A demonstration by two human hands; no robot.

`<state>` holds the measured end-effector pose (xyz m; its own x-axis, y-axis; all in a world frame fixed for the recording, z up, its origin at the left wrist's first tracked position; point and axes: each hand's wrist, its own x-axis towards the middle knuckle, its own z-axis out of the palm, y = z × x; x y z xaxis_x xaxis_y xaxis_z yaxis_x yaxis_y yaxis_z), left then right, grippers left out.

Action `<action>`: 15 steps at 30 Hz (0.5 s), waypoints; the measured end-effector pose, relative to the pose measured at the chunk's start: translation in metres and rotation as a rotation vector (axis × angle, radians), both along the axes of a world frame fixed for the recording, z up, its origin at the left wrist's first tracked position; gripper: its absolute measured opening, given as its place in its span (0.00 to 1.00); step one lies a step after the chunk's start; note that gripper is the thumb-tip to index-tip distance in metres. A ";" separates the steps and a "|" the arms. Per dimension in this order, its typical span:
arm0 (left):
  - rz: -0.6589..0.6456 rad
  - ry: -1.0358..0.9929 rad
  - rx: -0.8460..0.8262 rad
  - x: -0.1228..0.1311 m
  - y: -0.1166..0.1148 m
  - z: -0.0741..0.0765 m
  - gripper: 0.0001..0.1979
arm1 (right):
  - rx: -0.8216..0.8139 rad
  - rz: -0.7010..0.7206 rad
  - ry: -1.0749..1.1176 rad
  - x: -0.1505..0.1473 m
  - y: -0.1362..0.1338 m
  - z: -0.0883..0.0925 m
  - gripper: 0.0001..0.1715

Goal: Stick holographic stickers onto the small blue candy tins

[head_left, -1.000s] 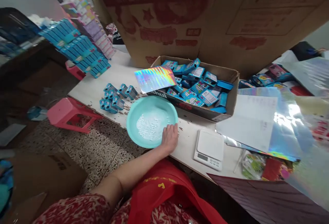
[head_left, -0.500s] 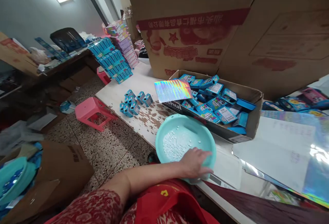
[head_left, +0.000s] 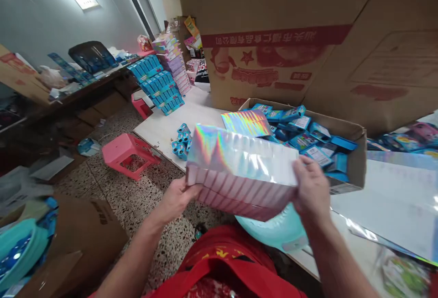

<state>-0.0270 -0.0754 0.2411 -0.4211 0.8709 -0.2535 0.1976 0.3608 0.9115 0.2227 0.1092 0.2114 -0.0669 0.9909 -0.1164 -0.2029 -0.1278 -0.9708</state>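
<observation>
Between my two hands is a long pack of small boxes (head_left: 239, 161), its top shiny and holographic, its near side striped pink and white. My left hand (head_left: 179, 197) grips its left end, fingers partly hidden beneath. The right end is clasped by my right hand (head_left: 310, 184). Below and behind the pack shows a turquoise basin (head_left: 277, 229), its inside mostly covered. A holographic sheet (head_left: 248, 122) lies just beyond, over the edge of a carton (head_left: 359, 152) filled with small blue boxes (head_left: 303, 140).
Several small blue boxes (head_left: 181, 143) stand on the white table (head_left: 205, 106), with stacked blue trays (head_left: 157, 83) at its far end. A pink stool (head_left: 125, 152) is on the floor at left. Large cardboard boxes (head_left: 273, 6) rise behind; white sheets (head_left: 393, 193) lie right.
My left hand has left the basin, and both hands now hold the pack of small boxes over it. The basin's white pieces are now covered. The view has shifted slightly.
</observation>
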 end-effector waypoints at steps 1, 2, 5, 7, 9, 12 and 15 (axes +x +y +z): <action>0.075 0.014 -0.011 -0.018 -0.014 -0.013 0.18 | -0.046 0.067 0.033 -0.029 -0.016 -0.007 0.26; 0.130 0.008 -0.033 -0.037 -0.030 -0.027 0.18 | -0.093 0.158 0.055 -0.054 -0.034 -0.015 0.27; 0.183 -0.095 -0.189 -0.089 -0.080 -0.072 0.19 | -0.215 0.413 0.079 -0.108 -0.085 -0.049 0.25; 0.152 -0.149 -0.275 -0.119 -0.110 -0.103 0.19 | -0.246 0.478 0.067 -0.132 -0.110 -0.078 0.22; 0.144 -0.140 -0.285 -0.143 -0.127 -0.136 0.19 | -0.226 0.480 -0.005 -0.150 -0.125 -0.109 0.20; 0.124 -0.066 -0.264 -0.167 -0.126 -0.183 0.18 | -0.128 0.384 -0.214 -0.166 -0.129 -0.150 0.19; 0.020 -0.021 -0.241 -0.177 -0.101 -0.220 0.15 | -0.029 0.212 -0.399 -0.171 -0.119 -0.177 0.18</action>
